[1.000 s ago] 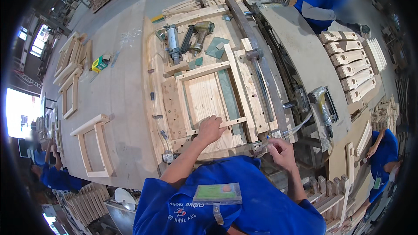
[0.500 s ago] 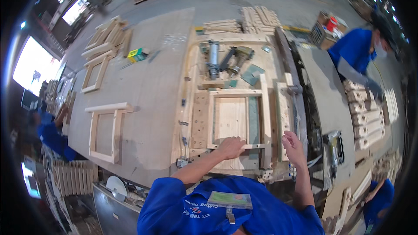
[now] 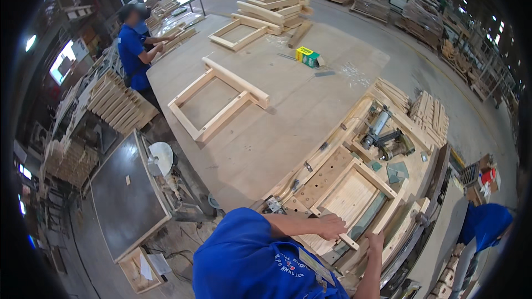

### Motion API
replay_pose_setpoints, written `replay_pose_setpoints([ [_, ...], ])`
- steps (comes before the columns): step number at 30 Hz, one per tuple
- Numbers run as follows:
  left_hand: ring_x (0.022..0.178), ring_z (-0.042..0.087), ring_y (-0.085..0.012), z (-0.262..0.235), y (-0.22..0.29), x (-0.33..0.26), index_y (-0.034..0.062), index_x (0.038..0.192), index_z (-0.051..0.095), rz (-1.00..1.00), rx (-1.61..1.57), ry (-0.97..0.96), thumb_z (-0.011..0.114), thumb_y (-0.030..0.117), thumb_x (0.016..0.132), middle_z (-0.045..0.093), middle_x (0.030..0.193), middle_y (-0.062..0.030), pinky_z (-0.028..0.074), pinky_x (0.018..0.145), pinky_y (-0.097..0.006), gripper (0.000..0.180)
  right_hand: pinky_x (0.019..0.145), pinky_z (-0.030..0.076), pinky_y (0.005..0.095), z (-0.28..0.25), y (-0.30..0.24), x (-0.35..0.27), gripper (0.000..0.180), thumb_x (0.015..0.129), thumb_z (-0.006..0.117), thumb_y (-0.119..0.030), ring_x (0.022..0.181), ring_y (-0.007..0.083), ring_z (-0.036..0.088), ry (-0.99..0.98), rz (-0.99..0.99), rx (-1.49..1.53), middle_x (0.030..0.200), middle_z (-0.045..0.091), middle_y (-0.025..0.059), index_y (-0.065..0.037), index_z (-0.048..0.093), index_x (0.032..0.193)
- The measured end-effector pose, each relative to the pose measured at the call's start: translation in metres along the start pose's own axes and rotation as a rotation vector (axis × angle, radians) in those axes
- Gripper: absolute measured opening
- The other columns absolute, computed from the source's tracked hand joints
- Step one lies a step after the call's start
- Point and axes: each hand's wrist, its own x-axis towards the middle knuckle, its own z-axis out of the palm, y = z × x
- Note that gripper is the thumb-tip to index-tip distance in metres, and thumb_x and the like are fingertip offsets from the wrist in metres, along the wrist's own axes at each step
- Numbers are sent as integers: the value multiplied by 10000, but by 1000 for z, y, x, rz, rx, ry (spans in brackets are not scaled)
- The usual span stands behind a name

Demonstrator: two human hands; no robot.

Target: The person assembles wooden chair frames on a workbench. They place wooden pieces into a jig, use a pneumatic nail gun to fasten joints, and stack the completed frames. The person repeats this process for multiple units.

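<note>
A pale wooden frame [image 3: 374, 178] lies in a wooden jig [image 3: 316, 180] on the bench in front of me. My left hand [image 3: 331, 226] rests on its near rail, the fingers curled over the wood. At the near end of the long right-hand bar [image 3: 386, 213], my right hand [image 3: 375, 242] has its fingers closed round the wood; part of its grip is hidden. Beyond the frame, inside the jig, lie a silver and black air tool [image 3: 377, 126], a second air tool [image 3: 400, 145] and green sheets [image 3: 397, 172].
Left of the jig, a finished-looking frame [image 3: 242, 98] lies on the tabletop, with more frames [image 3: 274, 10] behind and a green-yellow box [image 3: 307, 57]. A dark machine table [image 3: 128, 188] with a white disc [image 3: 160, 158] stands left. Co-workers [image 3: 132, 50] [image 3: 486, 224] are on both sides.
My view has swung left, so the bench appears turned and farther right. My right hand has come in from beside the frame onto its bar. The left hand stays on the near rail.
</note>
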Motion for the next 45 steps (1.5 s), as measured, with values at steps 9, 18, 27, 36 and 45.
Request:
replay_pose_setpoints([
  [9, 1061, 688, -391, -79, 50, 46, 83, 1294, 643, 88, -236, 313, 717, 479, 985, 690, 1119, -156, 543, 879, -513, 508, 1029, 534, 384, -95, -140, -59, 712, 902, 801, -226, 1182, 240, 651, -167, -516, 405, 1318, 632, 137, 12, 473, 1487],
  [18, 1098, 667, -204, -240, 84, -47, 10, 1543, 365, -136, -1220, 1054, 828, 277, 982, 659, 1194, -138, 605, 914, -370, 775, 830, 583, 443, 75, -234, -178, 577, 941, 726, -66, 1002, 308, 708, 52, -1067, -618, 1132, 697, 175, -4, 505, 1470],
  [27, 701, 637, -210, -214, -79, -286, 32, 1067, 630, -218, -1428, 1837, 734, 214, 937, 622, 888, -93, 584, 610, -370, 247, 1021, 519, 478, 124, -233, -215, 626, 899, 809, -204, 1242, 416, 623, -526, -1336, -875, 1318, 654, 213, -79, 578, 1468],
  [36, 546, 564, -231, -264, -211, -503, 84, 1038, 548, -494, -1407, 2017, 762, 243, 898, 530, 706, -75, 547, 530, -399, 301, 945, 565, 463, 56, -151, -184, 541, 905, 809, -218, 1074, 385, 716, -377, -673, -854, 1164, 731, 188, -62, 644, 1397],
  [45, 834, 646, -230, -321, -243, -514, -81, 1151, 723, -1016, -576, 2127, 739, 344, 944, 709, 1002, -131, 533, 767, -402, 473, 875, 579, 455, 79, -92, -208, 528, 927, 780, -204, 964, 351, 725, -234, -648, -671, 1131, 736, 182, -53, 635, 1412],
])
